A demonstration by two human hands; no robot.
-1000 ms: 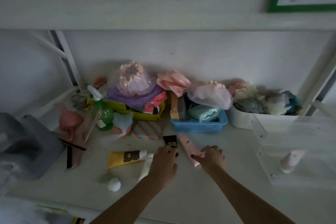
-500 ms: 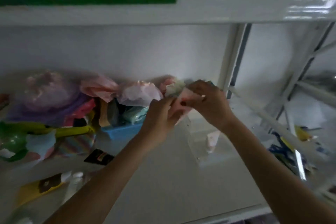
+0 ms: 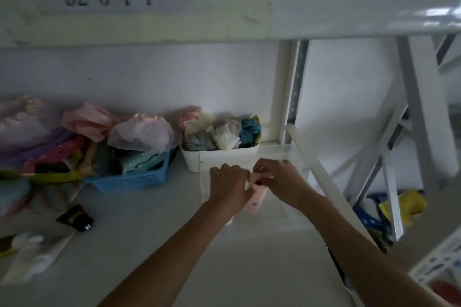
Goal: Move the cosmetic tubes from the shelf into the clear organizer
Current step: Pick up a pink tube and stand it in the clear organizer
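Note:
A pink cosmetic tube (image 3: 257,195) stands upright inside the clear organizer (image 3: 287,212) on the right of the white shelf. My left hand (image 3: 229,185) and my right hand (image 3: 282,179) both pinch its upper end from either side. A white cap of another tube shows low in the organizer, mostly hidden by my left forearm. A black tube (image 3: 76,217) lies on the shelf at the left. A white tube (image 3: 37,257) lies near the left front edge.
A white bin (image 3: 219,157) of crumpled cloths stands right behind the organizer. A blue basket (image 3: 132,179) and piled caps and bags fill the back left. A white upright post (image 3: 290,92) rises at the shelf's right end, with more racking beyond.
Both hands carried the pink tube from the middle of the shelf rightward and lowered it into the clear organizer. The view swung to the right with them.

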